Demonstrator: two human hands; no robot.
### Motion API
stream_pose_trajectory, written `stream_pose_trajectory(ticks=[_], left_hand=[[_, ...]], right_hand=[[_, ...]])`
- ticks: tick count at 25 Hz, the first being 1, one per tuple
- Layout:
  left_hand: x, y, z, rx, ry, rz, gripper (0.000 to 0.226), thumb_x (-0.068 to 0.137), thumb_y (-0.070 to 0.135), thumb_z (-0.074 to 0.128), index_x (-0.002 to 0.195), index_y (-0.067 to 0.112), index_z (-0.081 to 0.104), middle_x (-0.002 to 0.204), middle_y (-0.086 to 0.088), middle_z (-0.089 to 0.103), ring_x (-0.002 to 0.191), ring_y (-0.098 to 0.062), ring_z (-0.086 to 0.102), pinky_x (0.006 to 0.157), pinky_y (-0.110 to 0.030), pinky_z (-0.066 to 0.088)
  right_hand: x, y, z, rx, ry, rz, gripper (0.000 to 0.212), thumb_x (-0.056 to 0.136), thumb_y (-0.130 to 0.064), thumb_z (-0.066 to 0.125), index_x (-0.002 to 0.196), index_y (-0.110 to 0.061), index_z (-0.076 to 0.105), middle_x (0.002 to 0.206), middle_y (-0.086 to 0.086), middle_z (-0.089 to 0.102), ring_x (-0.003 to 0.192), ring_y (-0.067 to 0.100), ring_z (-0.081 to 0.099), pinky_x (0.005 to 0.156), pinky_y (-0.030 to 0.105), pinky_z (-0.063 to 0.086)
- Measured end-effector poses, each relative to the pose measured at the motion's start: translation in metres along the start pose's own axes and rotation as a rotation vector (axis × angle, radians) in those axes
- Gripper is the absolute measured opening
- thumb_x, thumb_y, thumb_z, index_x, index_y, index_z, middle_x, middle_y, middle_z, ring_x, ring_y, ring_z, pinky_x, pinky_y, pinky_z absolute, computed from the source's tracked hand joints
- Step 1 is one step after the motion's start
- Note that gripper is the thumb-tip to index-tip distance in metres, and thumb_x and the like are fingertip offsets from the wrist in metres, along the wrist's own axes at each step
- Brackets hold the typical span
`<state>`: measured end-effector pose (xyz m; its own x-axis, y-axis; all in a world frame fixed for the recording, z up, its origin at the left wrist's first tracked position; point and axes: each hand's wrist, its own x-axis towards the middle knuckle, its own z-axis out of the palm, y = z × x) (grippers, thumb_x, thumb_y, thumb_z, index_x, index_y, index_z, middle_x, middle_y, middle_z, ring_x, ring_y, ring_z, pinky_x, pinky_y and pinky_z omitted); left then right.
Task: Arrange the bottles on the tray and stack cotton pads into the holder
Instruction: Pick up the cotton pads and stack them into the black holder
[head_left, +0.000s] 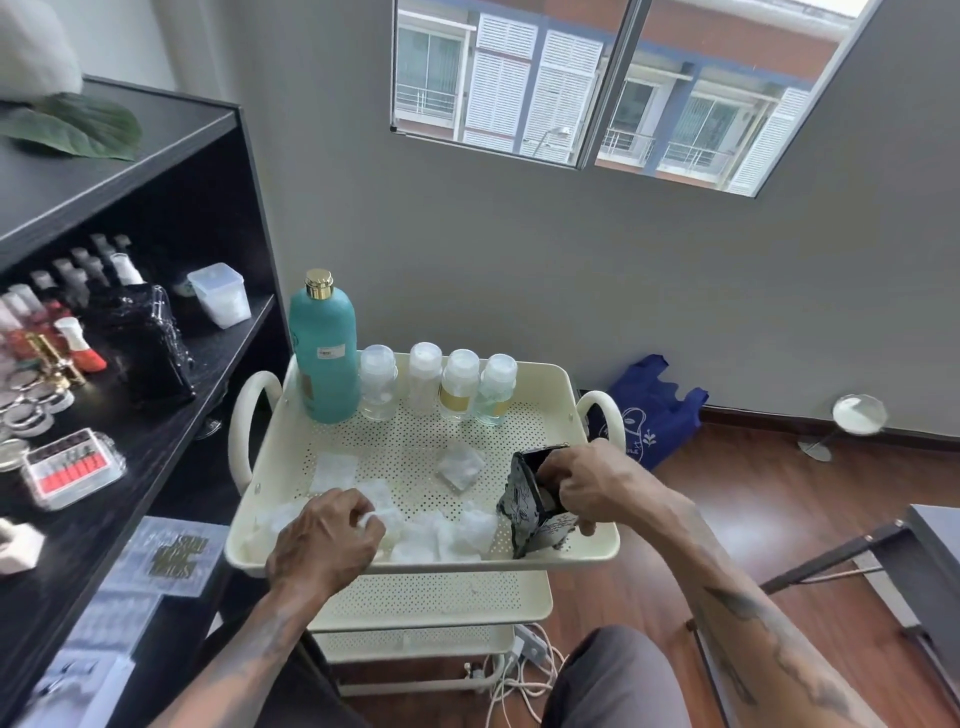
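Nearest the camera, the left hand (324, 540) is seen knuckles-up over the near-left part of the cream perforated metal tray (566, 558), its fingers curled together on a thin white square cotton pad (375, 519) that is pinched at the fingertips. Just to its right, a loose scatter of further white cotton pads (452, 535) is spread along the near edge of the tray, some overlapping, and two more lie singly a little farther in, one a flat pad (336, 472) toward the left and one a crumpled pad (461, 464) near the middle. At the near-right corner the black patterned box-shaped holder (530, 512) is kept upright but tilted, its open mouth turned up and leftward, and it is clasped by the right hand (589, 486), whose fingers are closed around its top and far side. The coming move is judged to turn on this: the holder's mouth lies directly to the right of the pinched pad, across the scatter, so the pad would be carried rightward, flat face to the opening, by the left hand, the one already loaded. Farther back, a tall teal plastic bottle with a gold cap (324, 353) is stood at the far-left corner, and four small clear bottles with white caps (439, 387) are lined up beside it along the far rim, so that part appears done.
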<state>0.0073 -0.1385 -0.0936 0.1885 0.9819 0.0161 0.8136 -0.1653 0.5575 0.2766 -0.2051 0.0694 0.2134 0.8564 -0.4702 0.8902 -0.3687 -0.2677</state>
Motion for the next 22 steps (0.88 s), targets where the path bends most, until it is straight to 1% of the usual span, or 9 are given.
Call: stream_pose_trajectory(ticks=[2, 6, 7, 9, 11, 12, 16, 20, 22], left_hand=[[0.0, 0.0, 0.001, -0.002, -0.006, 0.002, 0.014, 0.086, 0.045, 0.053, 0.091, 0.034, 0.061, 0.089, 0.016, 0.059, 0.08, -0.006, 0.056, 0.063, -0.028, 0.04], [0.0, -0.006, 0.002, -0.068, 0.012, 0.002, 0.018, 0.09, 0.041, 0.054, 0.101, 0.033, 0.066, 0.096, 0.013, 0.062, 0.088, -0.008, 0.057, 0.068, -0.028, 0.043], [0.0, -0.007, 0.002, -0.098, 0.026, 0.02, 0.019, 0.091, 0.039, 0.055, 0.103, 0.031, 0.067, 0.098, 0.012, 0.063, 0.091, -0.008, 0.057, 0.07, -0.028, 0.044], [0.001, -0.008, 0.0, -0.161, 0.06, 0.059, 0.015, 0.092, 0.035, 0.059, 0.101, 0.027, 0.068, 0.1, 0.011, 0.063, 0.097, -0.009, 0.056, 0.074, -0.028, 0.044], [0.002, -0.007, -0.003, -0.241, 0.076, 0.052, 0.008, 0.091, 0.03, 0.061, 0.093, 0.025, 0.066, 0.097, 0.009, 0.065, 0.095, -0.01, 0.058, 0.075, -0.03, 0.046], [0.002, -0.005, -0.006, -0.297, 0.076, 0.019, 0.006, 0.091, 0.029, 0.061, 0.091, 0.024, 0.065, 0.094, 0.008, 0.066, 0.092, -0.011, 0.06, 0.074, -0.031, 0.048], [0.003, -0.001, -0.027, -0.639, 0.058, -0.18, 0.01, 0.086, 0.021, 0.069, 0.093, 0.026, 0.063, 0.095, 0.007, 0.068, 0.094, -0.015, 0.064, 0.077, -0.032, 0.051], [0.004, 0.006, -0.052, -1.137, -0.049, -0.404, 0.042, 0.074, -0.007, 0.063, 0.108, 0.016, 0.063, 0.11, -0.009, 0.066, 0.096, -0.027, 0.062, 0.08, -0.04, 0.052], [0.002, 0.015, -0.056, -1.255, -0.128, -0.457, 0.042, 0.074, -0.014, 0.059, 0.107, 0.011, 0.065, 0.106, -0.013, 0.068, 0.092, -0.028, 0.063, 0.079, -0.039, 0.052]], right_hand=[[0.006, -0.011, -0.004, -0.159, -0.228, 0.021, 0.043, 0.089, -0.004, 0.039, 0.123, -0.017, 0.062, 0.089, 0.0, 0.074, 0.041, 0.002, 0.061, 0.043, 0.019, 0.045], [0.024, -0.025, -0.008, -0.351, -0.351, 0.089, 0.029, 0.094, -0.008, 0.042, 0.115, -0.007, 0.062, 0.078, 0.003, 0.071, 0.051, 0.009, 0.058, 0.052, 0.023, 0.046], [0.026, -0.021, -0.007, -0.318, -0.304, 0.062, 0.029, 0.093, -0.008, 0.043, 0.113, -0.008, 0.064, 0.078, 0.003, 0.071, 0.053, 0.011, 0.061, 0.055, 0.025, 0.051], [0.02, -0.006, -0.005, -0.074, -0.016, -0.039, 0.031, 0.089, -0.009, 0.046, 0.108, -0.02, 0.068, 0.083, -0.002, 0.07, 0.062, 0.013, 0.067, 0.063, 0.026, 0.058], [0.011, 0.019, -0.001, 0.093, 0.336, -0.137, 0.034, 0.083, -0.012, 0.05, 0.106, -0.03, 0.068, 0.102, -0.007, 0.067, 0.083, 0.015, 0.065, 0.077, 0.027, 0.054], [0.007, 0.032, 0.002, 0.07, 0.392, -0.176, 0.038, 0.081, -0.014, 0.053, 0.112, -0.034, 0.064, 0.116, -0.009, 0.061, 0.092, 0.014, 0.06, 0.086, 0.029, 0.05], [0.003, 0.064, 0.028, 0.174, 0.176, -0.265, 0.064, 0.085, -0.015, 0.056, 0.14, -0.041, 0.04, 0.145, -0.01, 0.042, 0.12, 0.011, 0.05, 0.108, 0.038, 0.041], [0.005, 0.079, 0.039, 0.392, 0.165, -0.319, 0.07, 0.089, -0.022, 0.061, 0.142, -0.053, 0.027, 0.148, -0.012, 0.043, 0.119, 0.006, 0.054, 0.102, 0.032, 0.044], [0.006, 0.082, 0.043, 0.421, 0.187, -0.347, 0.074, 0.085, -0.033, 0.068, 0.141, -0.058, 0.025, 0.147, -0.02, 0.039, 0.12, 0.0, 0.052, 0.099, 0.032, 0.048]])
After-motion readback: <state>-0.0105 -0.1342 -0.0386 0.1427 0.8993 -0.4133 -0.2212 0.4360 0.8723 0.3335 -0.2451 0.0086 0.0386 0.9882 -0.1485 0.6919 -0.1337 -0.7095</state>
